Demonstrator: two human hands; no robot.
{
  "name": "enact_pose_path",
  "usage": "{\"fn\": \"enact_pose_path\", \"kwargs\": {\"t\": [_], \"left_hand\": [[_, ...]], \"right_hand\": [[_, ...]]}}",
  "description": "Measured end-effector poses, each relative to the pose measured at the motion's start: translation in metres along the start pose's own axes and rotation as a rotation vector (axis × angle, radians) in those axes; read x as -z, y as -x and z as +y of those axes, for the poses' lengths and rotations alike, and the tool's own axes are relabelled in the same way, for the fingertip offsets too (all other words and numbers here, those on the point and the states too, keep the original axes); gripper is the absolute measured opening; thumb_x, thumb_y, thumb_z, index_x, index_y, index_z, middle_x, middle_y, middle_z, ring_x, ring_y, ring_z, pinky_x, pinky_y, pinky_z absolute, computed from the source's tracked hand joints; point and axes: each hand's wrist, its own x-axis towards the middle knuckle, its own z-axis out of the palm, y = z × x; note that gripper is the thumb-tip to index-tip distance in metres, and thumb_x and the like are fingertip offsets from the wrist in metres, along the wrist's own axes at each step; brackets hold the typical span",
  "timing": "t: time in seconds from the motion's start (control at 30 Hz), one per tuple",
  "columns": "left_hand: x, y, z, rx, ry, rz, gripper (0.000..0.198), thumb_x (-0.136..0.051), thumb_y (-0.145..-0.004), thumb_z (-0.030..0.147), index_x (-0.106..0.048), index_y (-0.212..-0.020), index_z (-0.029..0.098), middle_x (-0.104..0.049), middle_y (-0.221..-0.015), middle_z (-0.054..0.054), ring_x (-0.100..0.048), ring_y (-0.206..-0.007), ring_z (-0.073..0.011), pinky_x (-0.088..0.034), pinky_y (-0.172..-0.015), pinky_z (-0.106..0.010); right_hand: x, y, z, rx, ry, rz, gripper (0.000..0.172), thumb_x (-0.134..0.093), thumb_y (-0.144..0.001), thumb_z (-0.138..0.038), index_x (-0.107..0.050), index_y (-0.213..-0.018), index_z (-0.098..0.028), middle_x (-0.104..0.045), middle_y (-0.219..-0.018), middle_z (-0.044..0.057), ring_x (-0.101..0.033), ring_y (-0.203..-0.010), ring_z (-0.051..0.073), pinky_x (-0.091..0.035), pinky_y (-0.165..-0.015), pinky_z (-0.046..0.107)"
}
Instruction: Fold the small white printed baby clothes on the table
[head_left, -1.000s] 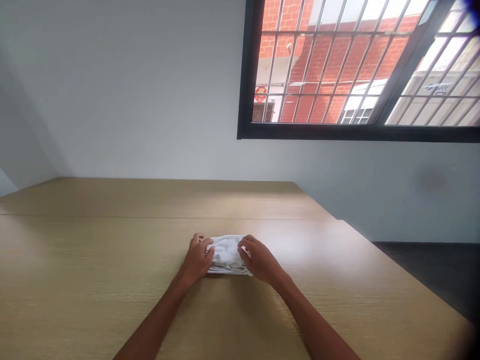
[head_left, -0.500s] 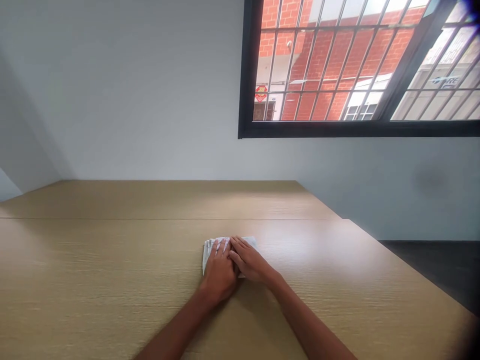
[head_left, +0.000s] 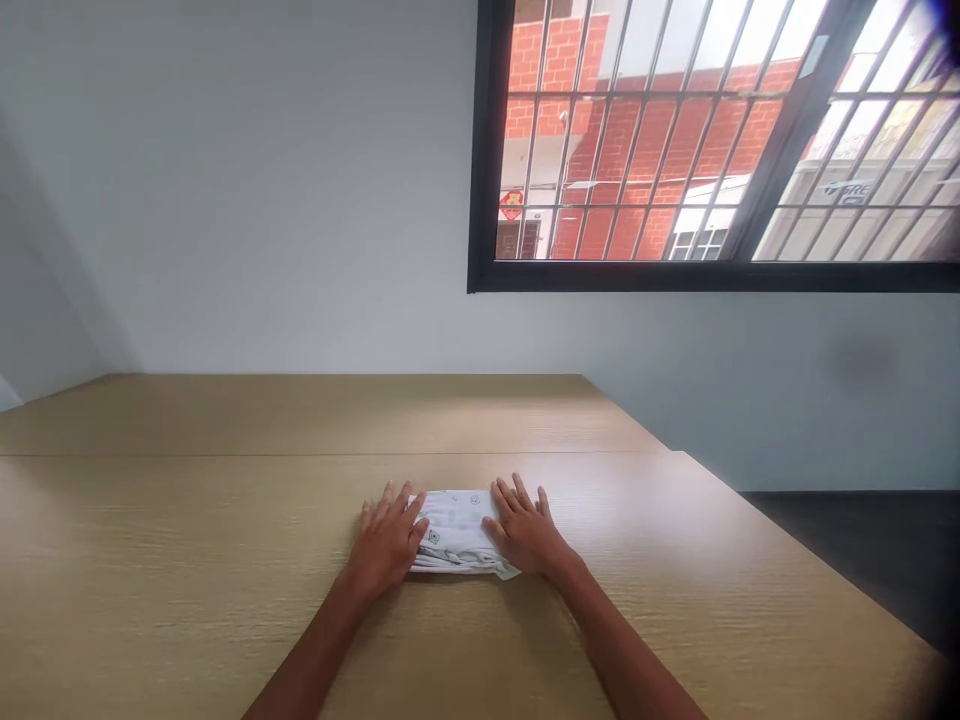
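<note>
Fingers [head_left: 391,503] of the left hand [head_left: 386,545] are stretched out and a little spread, lying flat. We see the same on the right hand [head_left: 527,535], whose fingers [head_left: 512,497] also point away from the person. Neither hand pinches anything, and both palms face down.

Between the hands lies a cloth [head_left: 456,520], white with small grey printed marks. It is folded into a small thick rectangle, and several layers show at its near edge. The left hand covers the left end of the cloth, while its outer fingers rest on the table [head_left: 187,580]. The right hand covers the right end in the same way, and a small corner of the cloth sticks out beside this hand, near the wrist.

We find the cloth lying flat on the light wooden table, just in front of a seam [head_left: 225,455] that runs across the top. Behind the table stands a grey wall [head_left: 262,200]. Up on the right is a window [head_left: 480,150] with a black frame and bars, and a red brick building [head_left: 622,130] shows through it.
</note>
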Motion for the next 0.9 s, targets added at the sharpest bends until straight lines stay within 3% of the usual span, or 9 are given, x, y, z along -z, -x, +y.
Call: {"fn": "enact_pose_path", "kwargs": {"t": [0.13, 0.23, 0.3, 0.43, 0.57, 0.63, 0.73, 0.83, 0.9], "left_hand": [[0.004, -0.003, 0.017, -0.187, -0.011, 0.001, 0.048, -0.024, -0.104, 0.027, -0.032, -0.150, 0.016, -0.012, -0.156, -0.002, 0.007, -0.143, -0.0250, 0.002, -0.115, -0.062], [0.002, -0.002, 0.034, -0.320, 0.012, -0.032, 0.048, -0.025, -0.106, 0.029, -0.026, -0.152, 0.017, -0.016, -0.155, 0.001, 0.000, -0.143, -0.0184, 0.001, -0.119, -0.053], [0.000, 0.001, 0.038, -0.323, 0.029, -0.043, 0.048, -0.027, -0.107, 0.032, -0.024, -0.152, 0.015, -0.018, -0.154, -0.001, -0.005, -0.143, -0.0201, -0.001, -0.119, -0.055], [0.005, 0.006, 0.029, -0.286, 0.057, -0.061, 0.049, -0.039, -0.107, 0.040, -0.028, -0.151, 0.020, -0.018, -0.154, -0.001, -0.003, -0.143, -0.0264, -0.002, -0.113, -0.068], [0.009, 0.004, 0.010, -0.328, 0.156, -0.098, 0.065, -0.067, -0.096, 0.049, -0.034, -0.148, 0.030, -0.018, -0.154, 0.001, 0.004, -0.142, -0.0293, 0.004, -0.109, -0.072], [0.007, 0.001, -0.002, -0.307, 0.206, -0.007, 0.053, -0.074, -0.092, 0.032, -0.048, -0.138, 0.037, -0.024, -0.152, 0.004, 0.000, -0.142, -0.0311, 0.005, -0.107, -0.074], [0.002, -0.004, -0.017, -0.165, 0.226, 0.285, 0.040, -0.051, -0.091, 0.003, -0.063, -0.121, 0.026, -0.038, -0.146, -0.005, -0.008, -0.141, -0.0344, 0.008, -0.105, -0.074], [0.001, -0.007, -0.020, -0.117, 0.299, 0.402, 0.044, -0.034, -0.089, -0.003, -0.064, -0.116, 0.015, -0.049, -0.134, -0.013, -0.024, -0.134, -0.0353, -0.009, -0.108, -0.068], [0.002, -0.006, -0.014, -0.236, 0.384, 0.347, 0.037, -0.043, -0.089, 0.003, -0.064, -0.114, 0.021, -0.057, -0.122, -0.007, -0.043, -0.121, -0.0276, -0.030, -0.107, -0.050]], "right_hand": [[0.004, 0.002, -0.015, 0.003, 0.045, 0.129, 0.054, -0.032, -0.111, -0.036, -0.025, -0.154, -0.004, -0.004, -0.154, 0.004, 0.012, -0.140, 0.024, -0.007, -0.113, 0.062], [0.002, 0.004, -0.030, 0.149, -0.034, 0.090, 0.050, -0.027, -0.113, -0.034, -0.023, -0.155, -0.007, -0.006, -0.154, 0.002, 0.006, -0.141, 0.019, -0.012, -0.114, 0.058], [0.000, 0.004, -0.034, 0.204, -0.051, 0.039, 0.050, -0.028, -0.113, -0.033, -0.021, -0.155, -0.006, -0.006, -0.154, 0.004, 0.002, -0.141, 0.019, -0.011, -0.114, 0.059], [0.000, 0.004, -0.027, 0.148, -0.016, -0.011, 0.050, -0.033, -0.114, -0.031, -0.020, -0.154, -0.004, -0.006, -0.154, 0.007, -0.003, -0.141, 0.022, -0.009, -0.112, 0.063], [0.007, 0.006, -0.020, 0.080, -0.021, 0.019, 0.049, -0.044, -0.113, -0.028, -0.025, -0.152, -0.004, -0.015, -0.153, 0.011, -0.010, -0.141, 0.024, -0.008, -0.110, 0.069], [0.011, 0.010, -0.022, 0.050, -0.044, 0.082, 0.043, -0.055, -0.109, -0.021, -0.037, -0.146, -0.006, -0.031, -0.148, 0.015, -0.023, -0.136, 0.028, -0.007, -0.108, 0.071], [0.019, 0.019, -0.029, -0.017, -0.100, 0.176, 0.020, -0.071, -0.098, -0.011, -0.062, -0.117, -0.009, -0.057, -0.121, 0.016, -0.048, -0.116, 0.031, -0.012, -0.108, 0.066], [0.023, 0.028, -0.039, -0.014, -0.171, 0.202, 0.019, -0.083, -0.088, -0.011, -0.066, -0.096, -0.013, -0.064, -0.096, 0.007, -0.059, -0.092, 0.027, -0.030, -0.101, 0.048], [0.023, 0.031, -0.042, 0.008, -0.200, 0.192, 0.022, -0.087, -0.083, -0.013, -0.065, -0.089, -0.014, -0.064, -0.084, 0.002, -0.060, -0.079, 0.023, -0.038, -0.089, 0.039]]}}
